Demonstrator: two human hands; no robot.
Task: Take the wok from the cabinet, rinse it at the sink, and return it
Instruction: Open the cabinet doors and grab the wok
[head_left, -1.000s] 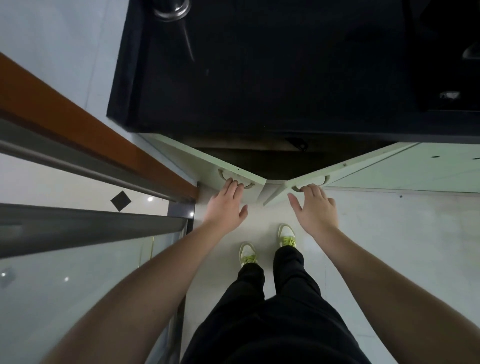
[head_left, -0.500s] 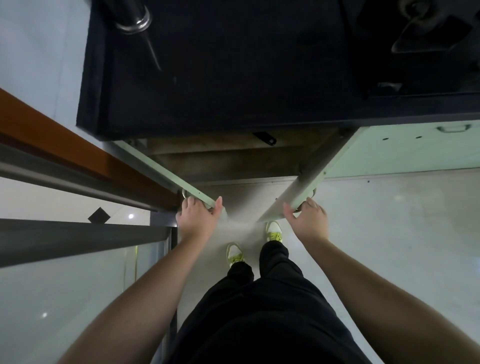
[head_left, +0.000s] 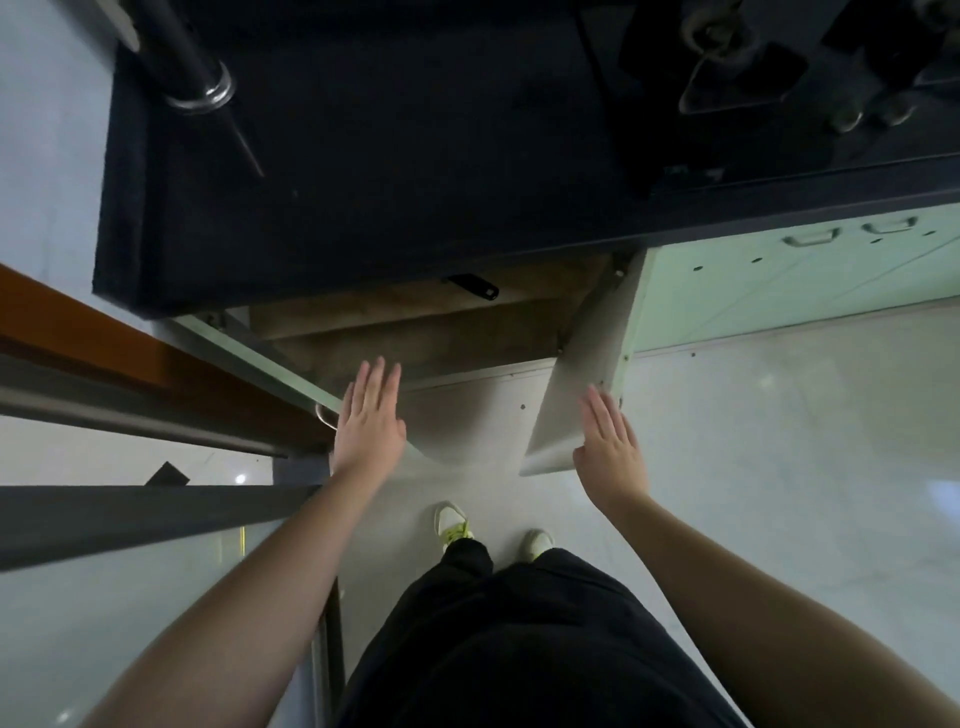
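Pale green cabinet doors (head_left: 582, 410) stand swung wide under the dark counter (head_left: 415, 156). Left hand (head_left: 366, 421) and right hand (head_left: 610, 447) hover flat-fingered, holding nothing. No wok shows in the shadowed cabinet (head_left: 415, 332); fetching, rinsing and returning remain.
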